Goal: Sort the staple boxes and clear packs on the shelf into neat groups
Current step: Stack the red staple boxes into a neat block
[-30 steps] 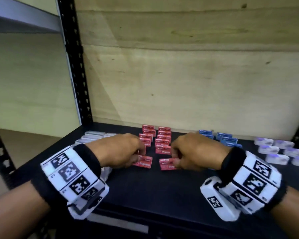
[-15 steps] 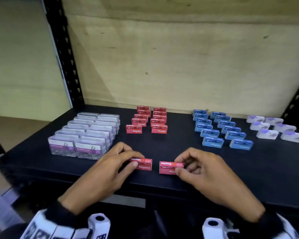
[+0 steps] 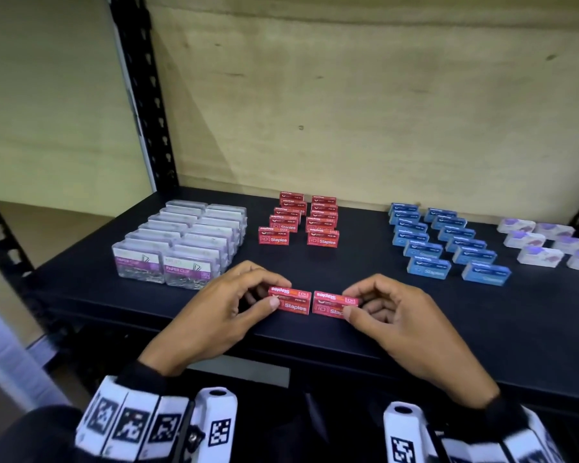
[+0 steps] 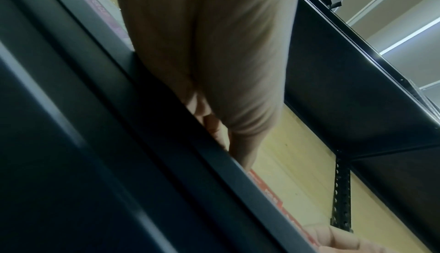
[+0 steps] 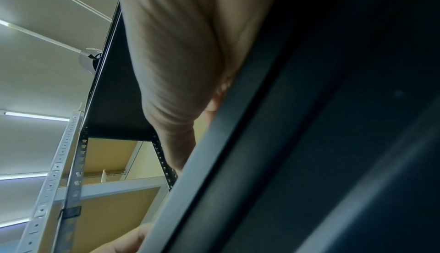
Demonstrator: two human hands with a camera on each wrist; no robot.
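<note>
Head view: each hand's fingers (image 3: 278,304) pinch a red box (image 3: 291,303).

**A stockroom shelf for office supplies**

This looks like a store room. A black metal shelf (image 3: 315,262) with holed posts (image 3: 141,95) holds rows of red staple boxes (image 3: 323,237), blue staple boxes (image 3: 428,265) and clear paper clip packs (image 3: 188,265). Long tube lights (image 5: 35,116) hang on the ceiling.

Both red boxes (image 3: 290,300) now sit closer together, nearly touching.
</note>
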